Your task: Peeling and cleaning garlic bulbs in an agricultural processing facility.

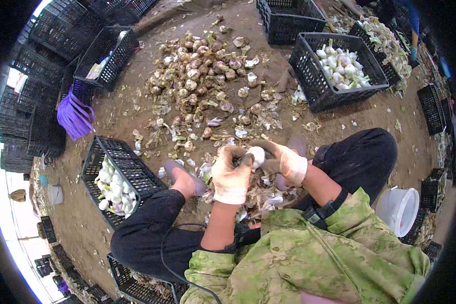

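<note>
Between my two gloved hands I hold one white, cleaned garlic bulb [257, 156]. My left hand [233, 175], in a pale glove with dirty dark fingertips, has its fingers curled against the bulb's left side. From the other side my right hand [285, 161], gloved the same way, closes its fingers on the bulb. Below and beyond the hands, loose papery skins [207, 169] litter the ground between my feet. A heap of unpeeled, brownish garlic bulbs [197, 71] spreads over the earth ahead.
Cleaned white bulbs fill part of a black crate [131, 177] at my left knee and another black crate [314, 93] at the far right. A white bucket [397, 212] stands by my right thigh. Purple strips [76, 114] hang beside stacked crates [45, 116] at left.
</note>
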A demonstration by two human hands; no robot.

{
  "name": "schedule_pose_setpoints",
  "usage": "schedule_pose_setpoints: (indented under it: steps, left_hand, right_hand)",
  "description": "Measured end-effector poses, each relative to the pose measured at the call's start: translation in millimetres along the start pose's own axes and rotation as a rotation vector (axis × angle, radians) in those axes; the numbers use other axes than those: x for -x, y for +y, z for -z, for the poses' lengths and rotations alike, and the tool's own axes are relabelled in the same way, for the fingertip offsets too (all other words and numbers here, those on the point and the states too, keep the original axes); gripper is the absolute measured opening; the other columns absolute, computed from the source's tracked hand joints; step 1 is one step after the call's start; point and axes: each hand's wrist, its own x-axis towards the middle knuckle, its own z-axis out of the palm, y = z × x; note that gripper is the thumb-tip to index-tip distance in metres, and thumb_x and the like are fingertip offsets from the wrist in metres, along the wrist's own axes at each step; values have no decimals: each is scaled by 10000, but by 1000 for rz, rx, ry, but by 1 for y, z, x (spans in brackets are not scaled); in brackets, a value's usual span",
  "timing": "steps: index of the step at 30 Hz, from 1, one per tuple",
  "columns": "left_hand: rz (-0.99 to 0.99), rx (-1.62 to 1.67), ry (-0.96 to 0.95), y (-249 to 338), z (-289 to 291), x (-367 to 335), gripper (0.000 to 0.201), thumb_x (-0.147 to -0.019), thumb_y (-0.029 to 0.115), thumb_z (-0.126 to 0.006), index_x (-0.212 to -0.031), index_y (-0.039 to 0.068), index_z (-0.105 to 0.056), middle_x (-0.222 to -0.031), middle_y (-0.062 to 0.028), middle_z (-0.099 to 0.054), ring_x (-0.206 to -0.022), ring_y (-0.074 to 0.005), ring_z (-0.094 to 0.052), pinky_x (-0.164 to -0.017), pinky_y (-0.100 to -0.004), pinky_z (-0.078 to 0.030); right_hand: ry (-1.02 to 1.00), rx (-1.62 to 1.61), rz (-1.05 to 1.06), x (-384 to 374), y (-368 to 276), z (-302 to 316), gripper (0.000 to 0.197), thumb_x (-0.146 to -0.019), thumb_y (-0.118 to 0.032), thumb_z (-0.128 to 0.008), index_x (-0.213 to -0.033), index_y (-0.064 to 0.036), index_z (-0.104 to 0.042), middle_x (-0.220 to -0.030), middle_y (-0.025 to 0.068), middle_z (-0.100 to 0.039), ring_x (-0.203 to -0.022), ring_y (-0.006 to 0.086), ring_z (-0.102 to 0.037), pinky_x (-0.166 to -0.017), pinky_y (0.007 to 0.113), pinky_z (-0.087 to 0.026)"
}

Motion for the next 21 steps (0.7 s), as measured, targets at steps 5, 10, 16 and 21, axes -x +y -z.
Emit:
schedule_pose_setpoints:
  steps: [5,10,16,21]
  left_hand:
    - [424,522,-37,-2,-2,-7,163,-733,-37,-628,-854,50,-560,-807,-14,-585,-692,-101,-545,-543,-276,-466]
    - [436,915,344,-2,46,-38,128,-784,132,-673,-873,134,-582,-764,7,-562,-649,-136,-547,-541,-295,-497]
    - [167,113,19,-26,13,-15,161,-736,24,-673,-882,21,-604,-864,-54,-585,-767,-182,-578,-677,-270,-486]
    - [157,176,-10,-44,-17,-12,78,-778,-11,-595,-836,36,-572,-807,-22,-565,-766,-128,-531,-660,-254,-451]
  right_hand:
    - [-19,-56,-18,-5,33,15,404,-831,-182,-609,-1174,-1,-495,-925,25,-585,-770,93,-522,-650,238,-429]
    - [-249,-575,-98,-7,56,43,681,-767,-229,-722,-1267,64,-364,-1167,85,-532,-1000,162,-558,-837,305,-474]
    - [-109,-689,70,2,45,41,751,-699,-257,-781,-1281,15,-393,-1186,79,-531,-982,139,-559,-816,293,-474]
    - [-145,-601,-21,-5,65,31,334,-820,-135,-613,-1100,37,-558,-1013,58,-624,-905,104,-557,-783,273,-456]
